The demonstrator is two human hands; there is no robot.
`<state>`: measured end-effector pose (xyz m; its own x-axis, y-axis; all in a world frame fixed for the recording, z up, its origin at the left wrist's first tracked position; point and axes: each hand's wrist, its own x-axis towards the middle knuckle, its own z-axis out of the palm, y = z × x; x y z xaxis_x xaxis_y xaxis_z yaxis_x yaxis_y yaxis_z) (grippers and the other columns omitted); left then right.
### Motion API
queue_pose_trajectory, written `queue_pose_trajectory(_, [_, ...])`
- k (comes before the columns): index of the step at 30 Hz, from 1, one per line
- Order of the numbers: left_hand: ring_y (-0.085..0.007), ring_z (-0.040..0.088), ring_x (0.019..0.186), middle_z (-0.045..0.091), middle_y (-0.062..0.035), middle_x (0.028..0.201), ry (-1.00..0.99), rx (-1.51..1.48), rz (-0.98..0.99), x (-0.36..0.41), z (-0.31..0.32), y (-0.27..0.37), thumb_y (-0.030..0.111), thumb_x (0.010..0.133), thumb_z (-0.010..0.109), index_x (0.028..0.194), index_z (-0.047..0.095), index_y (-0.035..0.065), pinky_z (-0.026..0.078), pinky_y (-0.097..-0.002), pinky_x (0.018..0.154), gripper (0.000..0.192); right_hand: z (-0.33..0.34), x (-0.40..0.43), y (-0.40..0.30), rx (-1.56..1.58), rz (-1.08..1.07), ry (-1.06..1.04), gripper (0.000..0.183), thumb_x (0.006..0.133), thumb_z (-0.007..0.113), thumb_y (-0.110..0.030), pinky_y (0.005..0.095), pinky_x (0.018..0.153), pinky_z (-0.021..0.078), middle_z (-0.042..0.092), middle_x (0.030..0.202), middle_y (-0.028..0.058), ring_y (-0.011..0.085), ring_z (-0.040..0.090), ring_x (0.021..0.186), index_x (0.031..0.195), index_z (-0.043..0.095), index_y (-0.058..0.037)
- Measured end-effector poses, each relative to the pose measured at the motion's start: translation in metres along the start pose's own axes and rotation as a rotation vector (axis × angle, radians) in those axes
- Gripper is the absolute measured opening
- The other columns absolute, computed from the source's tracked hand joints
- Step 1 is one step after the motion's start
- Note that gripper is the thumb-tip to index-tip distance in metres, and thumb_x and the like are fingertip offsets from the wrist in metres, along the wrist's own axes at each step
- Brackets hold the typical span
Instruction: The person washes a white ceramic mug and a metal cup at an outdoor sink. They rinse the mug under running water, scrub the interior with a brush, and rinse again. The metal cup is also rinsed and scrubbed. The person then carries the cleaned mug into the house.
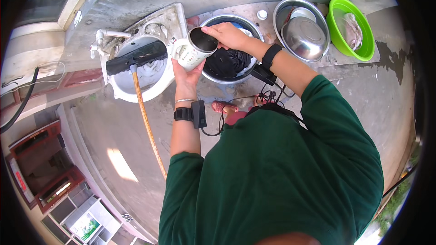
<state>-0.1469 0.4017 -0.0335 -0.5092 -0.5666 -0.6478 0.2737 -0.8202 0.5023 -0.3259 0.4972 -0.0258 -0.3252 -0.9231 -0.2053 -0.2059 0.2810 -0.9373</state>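
Observation:
A white mug point(191, 54) with a handle, printed decoration and a dark inside is held up between both hands, tilted with its mouth towards the upper right. My left hand point(188, 73) grips it from below, around its lower part. My right hand point(229, 35) holds the rim, with the thumb at the mouth's edge. Beneath and behind the hands stands a metal basin point(218, 81) with black cloth point(228, 63) and some blue and white cloth in it. What lies inside the mug cannot be made out.
Left of the hands is a white washbasin point(144, 97) with a tap point(114, 34); a broom point(138, 59) with a wooden handle lies across it. To the right stand a metal basin point(277, 30) holding metal bowls and a green plastic basin point(368, 54) with cloth. Cables hang near my waist.

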Motion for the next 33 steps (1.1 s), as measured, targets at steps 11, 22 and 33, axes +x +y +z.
queue_pose_trajectory(11, [-0.0277, 0.064, 0.098, 0.067, -0.0118, 0.104, -0.467, -0.185, -0.513, 0.022, 0.025, -0.042, 0.045, 0.09, 0.05, 0.108, 0.062, 0.0072, 0.058, -0.0412, 0.075, 0.044, -0.039, -0.039, -0.019, -0.085, -0.46, -0.229, 0.114, 0.056, 0.088, -0.027, 0.0399, 0.107, 0.0336, 0.039, 0.141, 0.0151, 0.0305, 0.041, 0.128, 0.147, 0.022, -0.0099])
queue_pose_trajectory(22, [-0.0221, 0.065, 0.095, 0.065, -0.009, 0.106, -0.647, 0.048, -0.1, 0.05, 0.054, -0.088, 0.028, 0.095, 0.049, 0.109, 0.059, 0.0068, 0.057, -0.036, 0.08, 0.028, -0.068, -0.068, -0.016, -0.354, -0.538, -0.055, 0.088, 0.057, 0.083, -0.016, 0.0416, 0.106, 0.0358, 0.049, 0.13, 0.0108, 0.031, 0.045, 0.123, 0.135, 0.042, -0.014])
queue_pose_trajectory(33, [-0.0288, 0.048, 0.124, 0.051, -0.0139, 0.132, -0.369, -0.185, -0.146, 0.007, 0.08, -0.074, 0.032, 0.101, 0.03, 0.131, 0.045, 0.0045, 0.041, -0.0472, 0.104, 0.043, -0.085, -0.049, -0.01, -1.056, -0.53, 0.169, 0.09, 0.056, 0.082, -0.013, 0.0428, 0.098, 0.0345, 0.051, 0.125, 0.0041, 0.0264, 0.045, 0.119, 0.135, 0.045, -0.0329])
